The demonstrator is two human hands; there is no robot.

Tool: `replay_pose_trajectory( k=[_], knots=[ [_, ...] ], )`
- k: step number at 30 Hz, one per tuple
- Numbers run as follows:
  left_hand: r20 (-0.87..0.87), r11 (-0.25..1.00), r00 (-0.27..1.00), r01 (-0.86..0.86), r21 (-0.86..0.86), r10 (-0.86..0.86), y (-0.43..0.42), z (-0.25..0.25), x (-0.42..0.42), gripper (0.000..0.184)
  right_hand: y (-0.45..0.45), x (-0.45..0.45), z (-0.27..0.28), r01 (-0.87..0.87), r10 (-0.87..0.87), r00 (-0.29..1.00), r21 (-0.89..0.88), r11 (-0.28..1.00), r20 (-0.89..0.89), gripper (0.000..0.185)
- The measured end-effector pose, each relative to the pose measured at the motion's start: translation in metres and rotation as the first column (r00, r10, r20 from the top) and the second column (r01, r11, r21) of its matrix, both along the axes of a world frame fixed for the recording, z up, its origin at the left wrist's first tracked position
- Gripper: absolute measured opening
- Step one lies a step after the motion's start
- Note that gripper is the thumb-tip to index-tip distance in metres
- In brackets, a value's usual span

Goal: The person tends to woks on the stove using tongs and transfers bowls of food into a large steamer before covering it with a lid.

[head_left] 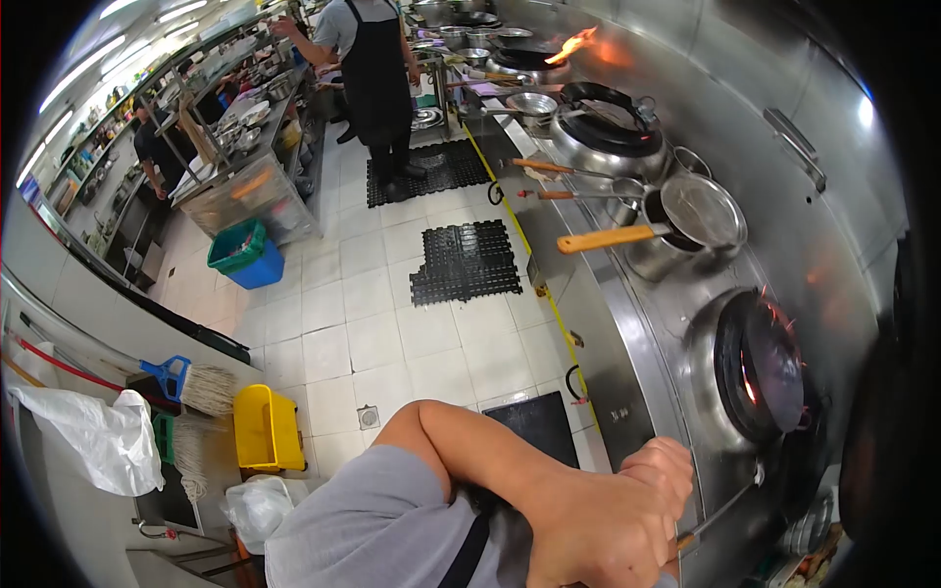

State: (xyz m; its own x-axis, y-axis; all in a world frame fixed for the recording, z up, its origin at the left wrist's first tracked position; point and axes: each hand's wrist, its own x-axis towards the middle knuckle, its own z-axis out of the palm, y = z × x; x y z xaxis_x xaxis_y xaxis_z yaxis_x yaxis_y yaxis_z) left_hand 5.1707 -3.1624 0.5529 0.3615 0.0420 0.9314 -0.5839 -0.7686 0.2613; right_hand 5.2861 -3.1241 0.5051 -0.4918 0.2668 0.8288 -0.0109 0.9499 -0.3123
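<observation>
Utensil (723,509), wooden-gripped, thin-shafted, on the steel bench (676,306) beside my hands. Long axis diagonal: grip end toward me, far end pointing up-right, just below the wok (774,358). My left hand (598,529) folded over my right hand (662,470), itself curled into a fist; any hold on the grip hidden, cannot tell.

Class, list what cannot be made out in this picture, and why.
Head view:
What, if anything, the right hand holds: its grip hides it.
Right wrist: behind the left hand.
Inside of the steel pot: mostly covered by the strainer.
Head of the aproned co-worker: cut off by top edge.
</observation>
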Motion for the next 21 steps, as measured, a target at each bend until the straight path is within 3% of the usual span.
replay_pose_trajectory(
  k=[6, 8, 11, 21],
  knots=[
    [-0.012, 0.996, 0.996, -0.086, -0.003, 0.086, 0.032, 0.002, -0.094, 0.034, 0.042, -0.097, -0.003, -0.091, 0.092, 0.995, -0.017, 0.996, 0.026, 0.019],
    [-0.017, 0.997, 0.997, -0.078, -0.003, 0.078, 0.040, 0.002, -0.120, 0.035, 0.053, -0.129, -0.007, -0.099, 0.103, 0.989, 0.042, 0.994, -0.109, 0.019],
    [-0.034, 0.998, 0.997, -0.069, -0.004, 0.068, 0.050, 0.003, -0.152, 0.036, 0.066, -0.165, -0.010, -0.112, 0.121, 0.981, 0.063, 0.992, -0.155, 0.018],
    [-0.015, 0.999, 0.999, -0.034, -0.018, 0.034, 0.068, 0.005, -0.200, 0.036, 0.078, -0.208, -0.010, -0.094, 0.097, 0.987, 0.024, 0.995, -0.129, 0.017]
  ],
)
